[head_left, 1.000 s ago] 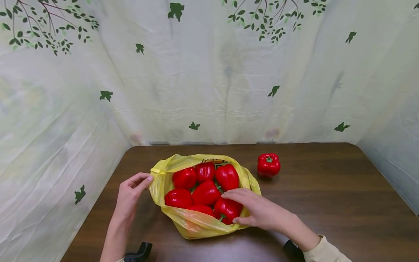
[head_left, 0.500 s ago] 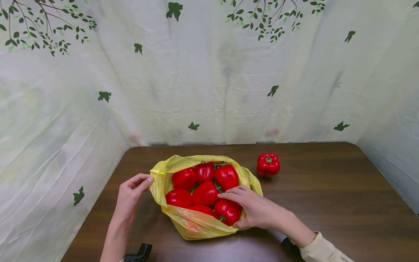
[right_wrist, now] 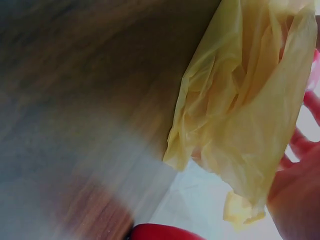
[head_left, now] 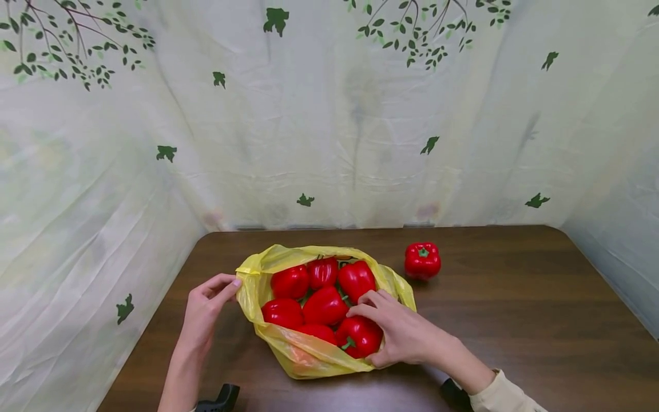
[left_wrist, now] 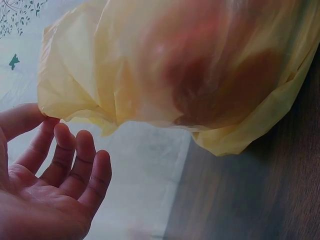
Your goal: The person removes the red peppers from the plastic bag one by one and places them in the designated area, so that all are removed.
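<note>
A yellow plastic bag (head_left: 288, 355) lies with its mouth spread wide on the table, and several red bell peppers (head_left: 324, 306) fill it. My left hand (head_left: 203, 309) pinches the left rim of the bag between thumb and index finger. In the left wrist view the other fingers of the left hand (left_wrist: 60, 185) stay off the plastic. My right hand (head_left: 399, 332) reaches over the bag's right rim, its fingers and thumb curved round the front-right bell pepper (head_left: 360, 336). Bag plastic (right_wrist: 240, 110) hides much of that grasp in the right wrist view.
One red bell pepper (head_left: 422, 261) stands alone on the brown table (head_left: 515, 309), behind and right of the bag. A pale curtain (head_left: 329, 131) with printed leaves hangs along the back and sides. Dark wrist devices (head_left: 221, 399) show near the front edge.
My right hand's fingers have bent more round the front-right bell pepper, and the thumb has come down at its near side. The left hand keeps its place on the rim.
</note>
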Demonstrator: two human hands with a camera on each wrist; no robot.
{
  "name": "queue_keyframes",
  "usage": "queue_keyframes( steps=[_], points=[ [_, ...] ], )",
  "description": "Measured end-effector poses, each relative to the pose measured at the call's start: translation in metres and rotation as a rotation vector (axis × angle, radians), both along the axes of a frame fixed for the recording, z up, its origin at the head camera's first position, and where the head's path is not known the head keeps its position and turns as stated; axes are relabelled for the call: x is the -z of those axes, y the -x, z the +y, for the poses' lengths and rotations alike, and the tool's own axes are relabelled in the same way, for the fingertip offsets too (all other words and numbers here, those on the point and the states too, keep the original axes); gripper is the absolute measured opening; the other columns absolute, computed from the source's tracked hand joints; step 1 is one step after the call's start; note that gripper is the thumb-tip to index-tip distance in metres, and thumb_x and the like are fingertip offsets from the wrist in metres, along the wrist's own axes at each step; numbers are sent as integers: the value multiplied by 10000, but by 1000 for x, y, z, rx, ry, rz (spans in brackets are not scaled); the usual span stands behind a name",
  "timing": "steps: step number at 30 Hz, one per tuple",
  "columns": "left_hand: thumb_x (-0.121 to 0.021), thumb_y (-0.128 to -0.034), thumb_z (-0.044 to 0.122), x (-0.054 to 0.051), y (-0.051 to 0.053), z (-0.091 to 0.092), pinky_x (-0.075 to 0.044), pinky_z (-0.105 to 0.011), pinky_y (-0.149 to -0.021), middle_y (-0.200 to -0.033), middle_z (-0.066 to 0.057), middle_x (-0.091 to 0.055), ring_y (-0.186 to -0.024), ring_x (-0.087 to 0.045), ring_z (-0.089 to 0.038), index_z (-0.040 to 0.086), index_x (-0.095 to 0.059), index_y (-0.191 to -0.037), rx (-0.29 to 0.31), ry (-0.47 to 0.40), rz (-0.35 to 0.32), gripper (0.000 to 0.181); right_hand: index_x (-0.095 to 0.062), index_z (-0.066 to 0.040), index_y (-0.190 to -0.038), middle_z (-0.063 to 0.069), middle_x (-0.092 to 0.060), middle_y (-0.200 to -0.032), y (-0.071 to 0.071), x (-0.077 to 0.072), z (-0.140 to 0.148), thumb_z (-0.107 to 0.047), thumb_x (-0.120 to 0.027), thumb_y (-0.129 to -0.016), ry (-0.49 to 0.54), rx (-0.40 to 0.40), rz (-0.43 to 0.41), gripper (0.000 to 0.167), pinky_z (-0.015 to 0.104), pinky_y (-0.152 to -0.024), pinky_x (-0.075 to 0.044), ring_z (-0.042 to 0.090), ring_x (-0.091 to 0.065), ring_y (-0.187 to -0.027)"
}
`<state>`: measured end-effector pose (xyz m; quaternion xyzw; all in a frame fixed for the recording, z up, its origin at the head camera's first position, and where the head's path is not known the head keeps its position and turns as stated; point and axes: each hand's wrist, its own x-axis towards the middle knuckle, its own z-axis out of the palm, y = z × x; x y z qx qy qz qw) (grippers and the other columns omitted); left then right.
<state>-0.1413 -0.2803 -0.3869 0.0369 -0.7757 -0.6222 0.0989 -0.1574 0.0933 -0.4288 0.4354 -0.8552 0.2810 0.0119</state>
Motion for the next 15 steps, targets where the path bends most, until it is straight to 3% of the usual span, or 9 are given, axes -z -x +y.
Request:
queue_keyframes(
  steps=[8,15],
  points=[
    [-643,-966,247,0,0,-1,-485,-277,-782,-918,-36,-649,-824,-562,-205,-30,-675,-1044,-14,30,-6,290,-500,-340,-1277,-210,-480,-1248,-5,-4,10,-302,-889,-635,139,37,-85,752,321,-871,-518,44,-436,-1158],
    [-643,-965,267,2,1,-3,-490,-283,-790,-957,-47,-659,-856,-566,-212,-17,-677,-1050,-13,40,-8,298,-469,-241,-1320,-118,-481,-1286,-10,-9,15,-308,-888,-683,295,84,-61,766,329,-875,-516,82,-475,-1137]
  ],
)
